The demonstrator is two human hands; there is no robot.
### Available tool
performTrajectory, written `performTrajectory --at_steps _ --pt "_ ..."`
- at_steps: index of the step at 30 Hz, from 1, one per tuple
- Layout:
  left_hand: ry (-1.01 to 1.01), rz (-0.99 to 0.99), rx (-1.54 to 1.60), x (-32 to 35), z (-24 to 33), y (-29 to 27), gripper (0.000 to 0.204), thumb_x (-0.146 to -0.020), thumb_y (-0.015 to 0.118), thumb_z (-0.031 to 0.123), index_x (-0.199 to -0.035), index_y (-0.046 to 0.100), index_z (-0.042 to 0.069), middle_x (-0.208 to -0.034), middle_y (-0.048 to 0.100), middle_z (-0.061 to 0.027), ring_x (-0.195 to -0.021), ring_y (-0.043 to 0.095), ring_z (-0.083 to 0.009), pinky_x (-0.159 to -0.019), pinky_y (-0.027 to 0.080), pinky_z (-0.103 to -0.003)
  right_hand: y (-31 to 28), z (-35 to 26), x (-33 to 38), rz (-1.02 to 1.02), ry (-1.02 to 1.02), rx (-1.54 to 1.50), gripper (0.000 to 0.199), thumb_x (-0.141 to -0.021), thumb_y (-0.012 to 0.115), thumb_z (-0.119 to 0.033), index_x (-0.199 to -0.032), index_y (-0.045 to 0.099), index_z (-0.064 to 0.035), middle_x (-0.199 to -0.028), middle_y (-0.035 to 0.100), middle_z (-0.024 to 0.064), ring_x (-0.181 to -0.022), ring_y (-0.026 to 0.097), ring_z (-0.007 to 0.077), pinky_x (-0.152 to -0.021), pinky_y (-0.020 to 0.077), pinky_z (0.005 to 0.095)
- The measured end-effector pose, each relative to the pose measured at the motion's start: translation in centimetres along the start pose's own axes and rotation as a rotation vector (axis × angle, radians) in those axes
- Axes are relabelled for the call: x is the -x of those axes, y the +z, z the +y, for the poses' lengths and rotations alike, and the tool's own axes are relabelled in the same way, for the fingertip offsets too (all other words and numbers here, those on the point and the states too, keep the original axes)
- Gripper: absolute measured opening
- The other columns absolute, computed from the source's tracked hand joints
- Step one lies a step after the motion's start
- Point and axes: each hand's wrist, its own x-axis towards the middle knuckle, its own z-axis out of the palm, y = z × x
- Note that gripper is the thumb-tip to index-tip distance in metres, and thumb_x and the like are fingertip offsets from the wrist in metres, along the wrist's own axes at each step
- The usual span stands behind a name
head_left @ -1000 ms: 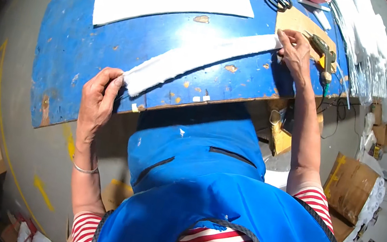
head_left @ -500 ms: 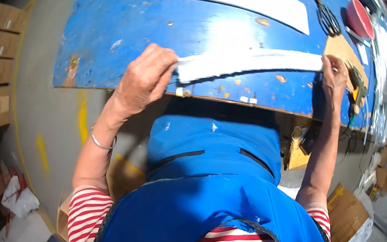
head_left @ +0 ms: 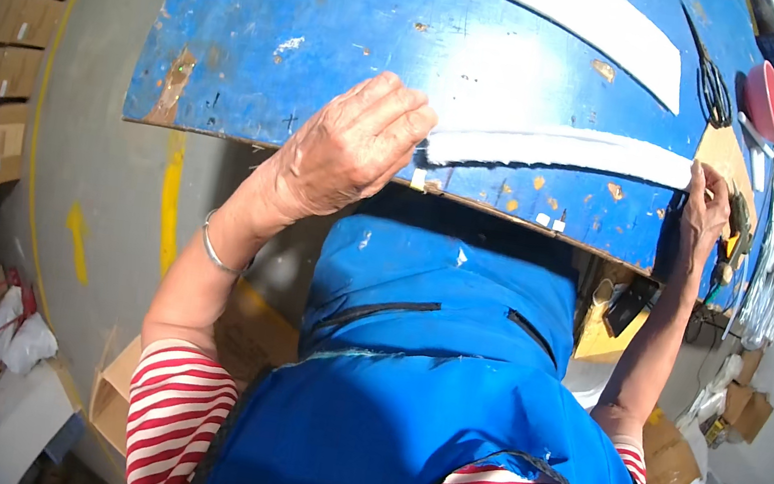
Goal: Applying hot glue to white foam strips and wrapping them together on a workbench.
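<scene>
Right fingers [head_left: 716, 183] clamp a long, fuzzy white strip [head_left: 563, 150]; whether left fingers [head_left: 391, 121] grip, I cannot tell.

A long, narrow white strip [head_left: 563, 152], soft and slightly fuzzy along its edges, stretches over the counter [head_left: 257, 39] between the left fingers [head_left: 412, 112] and the right fingers [head_left: 697, 180]. Its right end is pinched in the right fingers; its left end sits right by the left fingers, their exact contact hidden. Between them it bows gently away from the person.
</scene>
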Motion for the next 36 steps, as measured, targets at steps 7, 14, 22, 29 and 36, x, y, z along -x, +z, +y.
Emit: performTrajectory --at_steps 7,14,22,29,36 --pt "0.076 0.052 -0.030 -0.07 0.11 0.12 0.033 -0.065 0.065 -0.005 -0.096 0.054 -0.003 -0.091 0.056 -0.0168 -0.078 0.055 -0.0310 -0.071 0.048 -0.037 0.12 0.12 0.30 0.050 -0.001 0.007 0.040 -0.085 0.059 -0.036 -0.102 0.062 -0.0004 -0.089 0.062 0.0103 -0.085 0.057 0.0182 -0.078 0.0443 0.0303" --pt "0.132 -0.008 -0.134 0.09 0.05 -0.09 0.034 -0.064 0.064 -0.005 -0.096 0.054 -0.004 -0.093 0.055 -0.0171 -0.080 0.055 -0.0297 -0.072 0.049 -0.037 0.04 0.08 0.26 0.005 0.016 0.007 0.042 -0.084 0.058 -0.038 -0.102 0.062 -0.0007 -0.090 0.062 0.0110 -0.085 0.057 0.0180 -0.078 0.0444 0.0305" --pt "0.173 -0.082 -0.211 0.17 0.16 -0.22 0.036 -0.062 0.063 -0.003 -0.097 0.054 -0.006 -0.094 0.056 -0.0174 -0.081 0.056 -0.0296 -0.073 0.049 -0.038 0.05 -0.14 0.33 0.027 0.001 0.021 0.041 -0.086 0.057 -0.037 -0.103 0.062 -0.0003 -0.091 0.063 0.0117 -0.086 0.058 0.0194 -0.078 0.0446 0.0315" --pt "0.199 -0.083 -0.243 0.11 0.29 -0.34 0.037 -0.062 0.063 -0.002 -0.098 0.055 -0.006 -0.095 0.056 -0.0177 -0.083 0.056 -0.0295 -0.072 0.049 -0.039 0.10 -0.18 0.38 0.012 0.030 0.019 0.040 -0.086 0.056 -0.036 -0.103 0.061 0.0000 -0.091 0.063 0.0118 -0.086 0.058 0.0199 -0.078 0.0448 0.0318" --pt "0.210 -0.116 -0.270 0.08 0.37 -0.42 0.036 -0.063 0.062 -0.001 -0.097 0.055 -0.006 -0.095 0.057 -0.0175 -0.083 0.057 -0.0283 -0.071 0.049 -0.038 0.19 0.05 0.29 0.013 0.018 0.021 0.040 -0.086 0.056 -0.036 -0.102 0.061 -0.0003 -0.090 0.063 0.0108 -0.086 0.058 0.0196 -0.077 0.0449 0.0317"
